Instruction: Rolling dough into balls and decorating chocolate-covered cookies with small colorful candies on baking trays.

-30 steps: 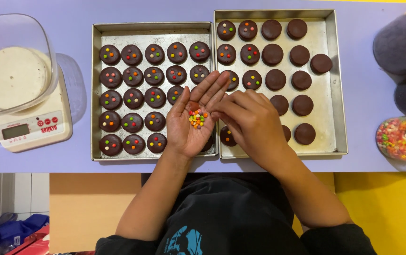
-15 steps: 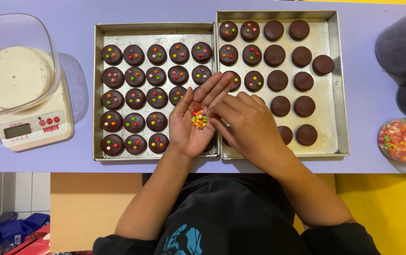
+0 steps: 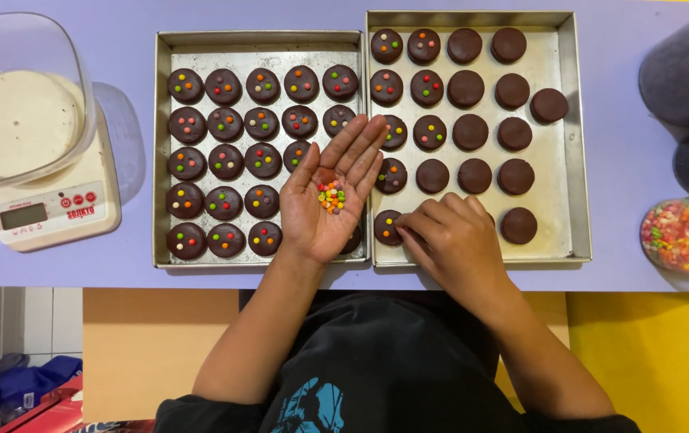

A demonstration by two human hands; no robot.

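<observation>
My left hand (image 3: 333,192) lies palm up over the seam between two metal trays, cupping a small heap of coloured candy beads (image 3: 331,196). My right hand (image 3: 450,240) rests low in the right tray (image 3: 573,144), its fingertips pinched over a chocolate-coated round (image 3: 385,227) at that tray's front left. The left tray (image 3: 160,144) is full of chocolate rounds (image 3: 224,164) topped with coloured beads. In the right tray, the left columns carry beads and the rounds further right (image 3: 513,132) are plain.
A kitchen scale (image 3: 48,212) with a clear plastic tub (image 3: 20,96) of pale dough stands at the left. A jar of coloured beads (image 3: 685,236) lies at the right edge, below a dark rounded object (image 3: 685,80). The purple tabletop's front edge runs just under the trays.
My right hand has moved from my left palm down and to the right, onto the round at the front left of the right tray. My left hand stays cupped.
</observation>
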